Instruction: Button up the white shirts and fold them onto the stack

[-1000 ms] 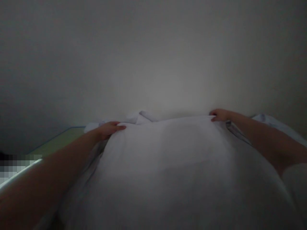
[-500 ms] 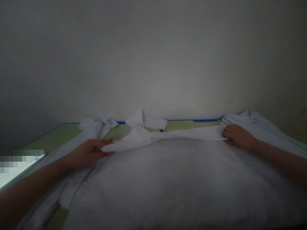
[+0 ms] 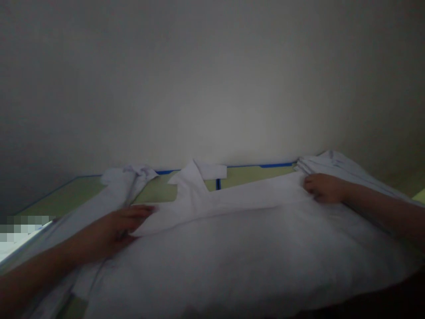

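A white shirt [image 3: 232,239] lies spread across a green table [image 3: 66,197], its collar [image 3: 199,173] pointing to the far wall. My left hand [image 3: 119,223] rests at the shirt's left shoulder edge, fingers stretched along the folded-over fabric and closed on it. My right hand [image 3: 323,188] is at the right shoulder corner, fingers curled on the cloth. A folded layer of the shirt runs in a band between the two hands. One sleeve [image 3: 122,177] lies out to the left.
Blue tape [image 3: 262,165] marks the table's far edge against a plain pale wall. More white cloth [image 3: 345,166] is bunched at the far right. A bright strip sits at the left edge. The picture is dim.
Both hands have come down and toward me with the shirt's upper edge, laying it flat. The collar and the green table behind it now show.
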The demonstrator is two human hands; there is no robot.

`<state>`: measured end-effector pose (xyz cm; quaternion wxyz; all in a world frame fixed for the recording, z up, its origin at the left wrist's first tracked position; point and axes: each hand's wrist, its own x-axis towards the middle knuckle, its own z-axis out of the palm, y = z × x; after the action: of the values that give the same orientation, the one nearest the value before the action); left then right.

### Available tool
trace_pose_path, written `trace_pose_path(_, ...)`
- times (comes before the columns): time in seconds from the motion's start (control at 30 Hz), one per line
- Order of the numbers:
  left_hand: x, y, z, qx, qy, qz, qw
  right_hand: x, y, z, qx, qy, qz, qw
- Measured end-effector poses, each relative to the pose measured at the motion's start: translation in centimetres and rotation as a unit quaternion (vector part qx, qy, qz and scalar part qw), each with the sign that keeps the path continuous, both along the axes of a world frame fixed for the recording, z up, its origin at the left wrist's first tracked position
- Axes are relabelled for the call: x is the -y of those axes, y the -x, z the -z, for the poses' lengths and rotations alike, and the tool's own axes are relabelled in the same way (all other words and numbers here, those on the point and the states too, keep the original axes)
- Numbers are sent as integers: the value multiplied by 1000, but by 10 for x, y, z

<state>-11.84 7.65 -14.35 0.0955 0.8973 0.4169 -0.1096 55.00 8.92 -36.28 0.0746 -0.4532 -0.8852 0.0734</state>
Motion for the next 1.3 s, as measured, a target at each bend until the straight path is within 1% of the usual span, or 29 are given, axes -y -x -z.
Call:
trace_pose_path(0.07,-5,1,6,10,-35,-22,999,-14,-2,-6,-85,53,5,995)
trace_pose_path(0.1,-10,2,9,14,-51,-38,998,-24,-2,-6,-119,60,22,991)
trace_pose_path(0.17,-21,3,17,9,-63,-67,996,-44,2,-3,-145,47,67,986)
trace_pose_path(0.27,-34,-2,24,-7,-50,-101,994,-71,12,13,-120,47,89,988)
trace_pose_path(0.37,-47,-10,22,-13,-37,-139,989,-92,19,28,-84,61,109,989)
trace_pose_path(0.43,-60,-13,19,-17,-48,-162,986,-105,21,33,-72,48,132,987)
trace_pose_path(0.5,-78,-14,17,-27,-81,-173,981,-116,23,34,-71,22,155,985)
trace_pose_path(0.6,-104,-15,16,-54,-120,-169,977,-129,28,29,-58,-17,192,980)
trace_pose_path(0.63,-110,-16,16,-64,-113,-151,980,-132,32,27,-52,-33,206,977)
trace_pose_path(0.7,-116,-18,16,-81,-83,-88,989,-138,48,19,-55,-51,221,972)
trace_pose_path(0.77,-114,-21,14,-85,-60,-21,994,-143,79,6,-99,-28,208,973)
trace_pose_path(0.83,-105,-26,11,-79,-44,12,996,-149,127,-13,-174,41,169,969)
trace_pose_path(0.9,-93,-34,9,-67,-10,17,998,-156,188,-34,-255,117,115,953)
trace_pose_path(0.97,-78,-45,9,-53,30,4,998,-165,252,-56,-308,183,50,932)
trace_pose_path(1.0,-70,-51,9,-46,42,-7,998,-170,283,-66,-328,214,38,919)
trace_pose_path(1.03,-63,-57,10,-37,45,-18,998,-175,310,-75,-348,243,43,905)
trace_pose_path(1.07,-55,-62,12,-27,42,-24,998,-180,335,-82,-356,255,50,897)
trace_pose_path(1.13,-42,-70,16,-5,24,-23,999,-189,372,-94,-357,269,91,890)
trace_pose_path(1.2,-32,-73,21,12,6,-12,1000,-197,397,-103,-359,274,107,886)
trace_pose_path(1.3,-24,-70,29,23,-12,-4,1000,-203,421,-117,-386,279,76,876)
